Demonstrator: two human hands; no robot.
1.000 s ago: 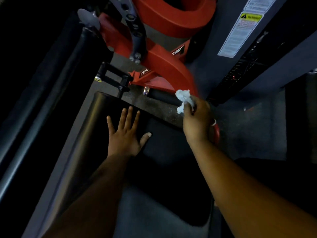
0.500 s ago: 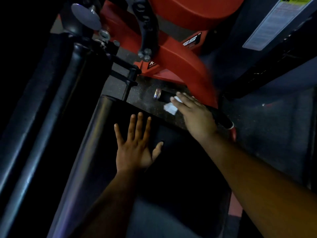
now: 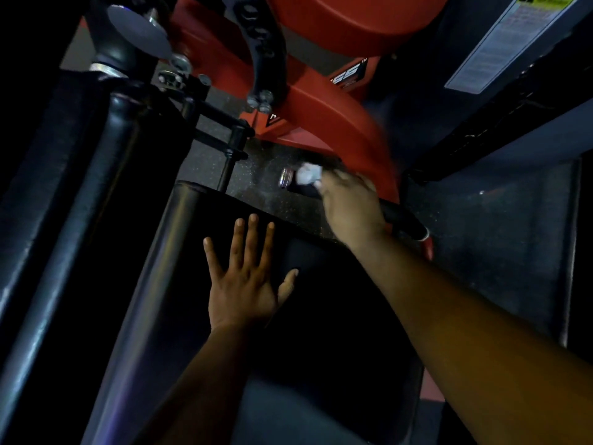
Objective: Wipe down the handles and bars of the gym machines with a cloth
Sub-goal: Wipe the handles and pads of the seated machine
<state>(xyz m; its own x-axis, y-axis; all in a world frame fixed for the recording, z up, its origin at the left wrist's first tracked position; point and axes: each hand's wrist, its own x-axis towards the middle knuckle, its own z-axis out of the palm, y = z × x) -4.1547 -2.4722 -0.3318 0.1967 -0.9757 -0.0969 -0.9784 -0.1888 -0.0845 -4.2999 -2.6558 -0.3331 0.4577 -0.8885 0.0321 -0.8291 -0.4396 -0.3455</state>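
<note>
Here right hand (image 3: 348, 207) presses cloth (image 3: 308, 175) on handle (image 3: 398, 216) — left hand (image 3: 247, 284) flat.

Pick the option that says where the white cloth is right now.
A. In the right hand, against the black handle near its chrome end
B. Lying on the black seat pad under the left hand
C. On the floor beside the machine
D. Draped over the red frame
A: the white cloth is bunched at the right hand, on the black handle by its chrome end, while the left hand lies flat on the seat pad.
</note>
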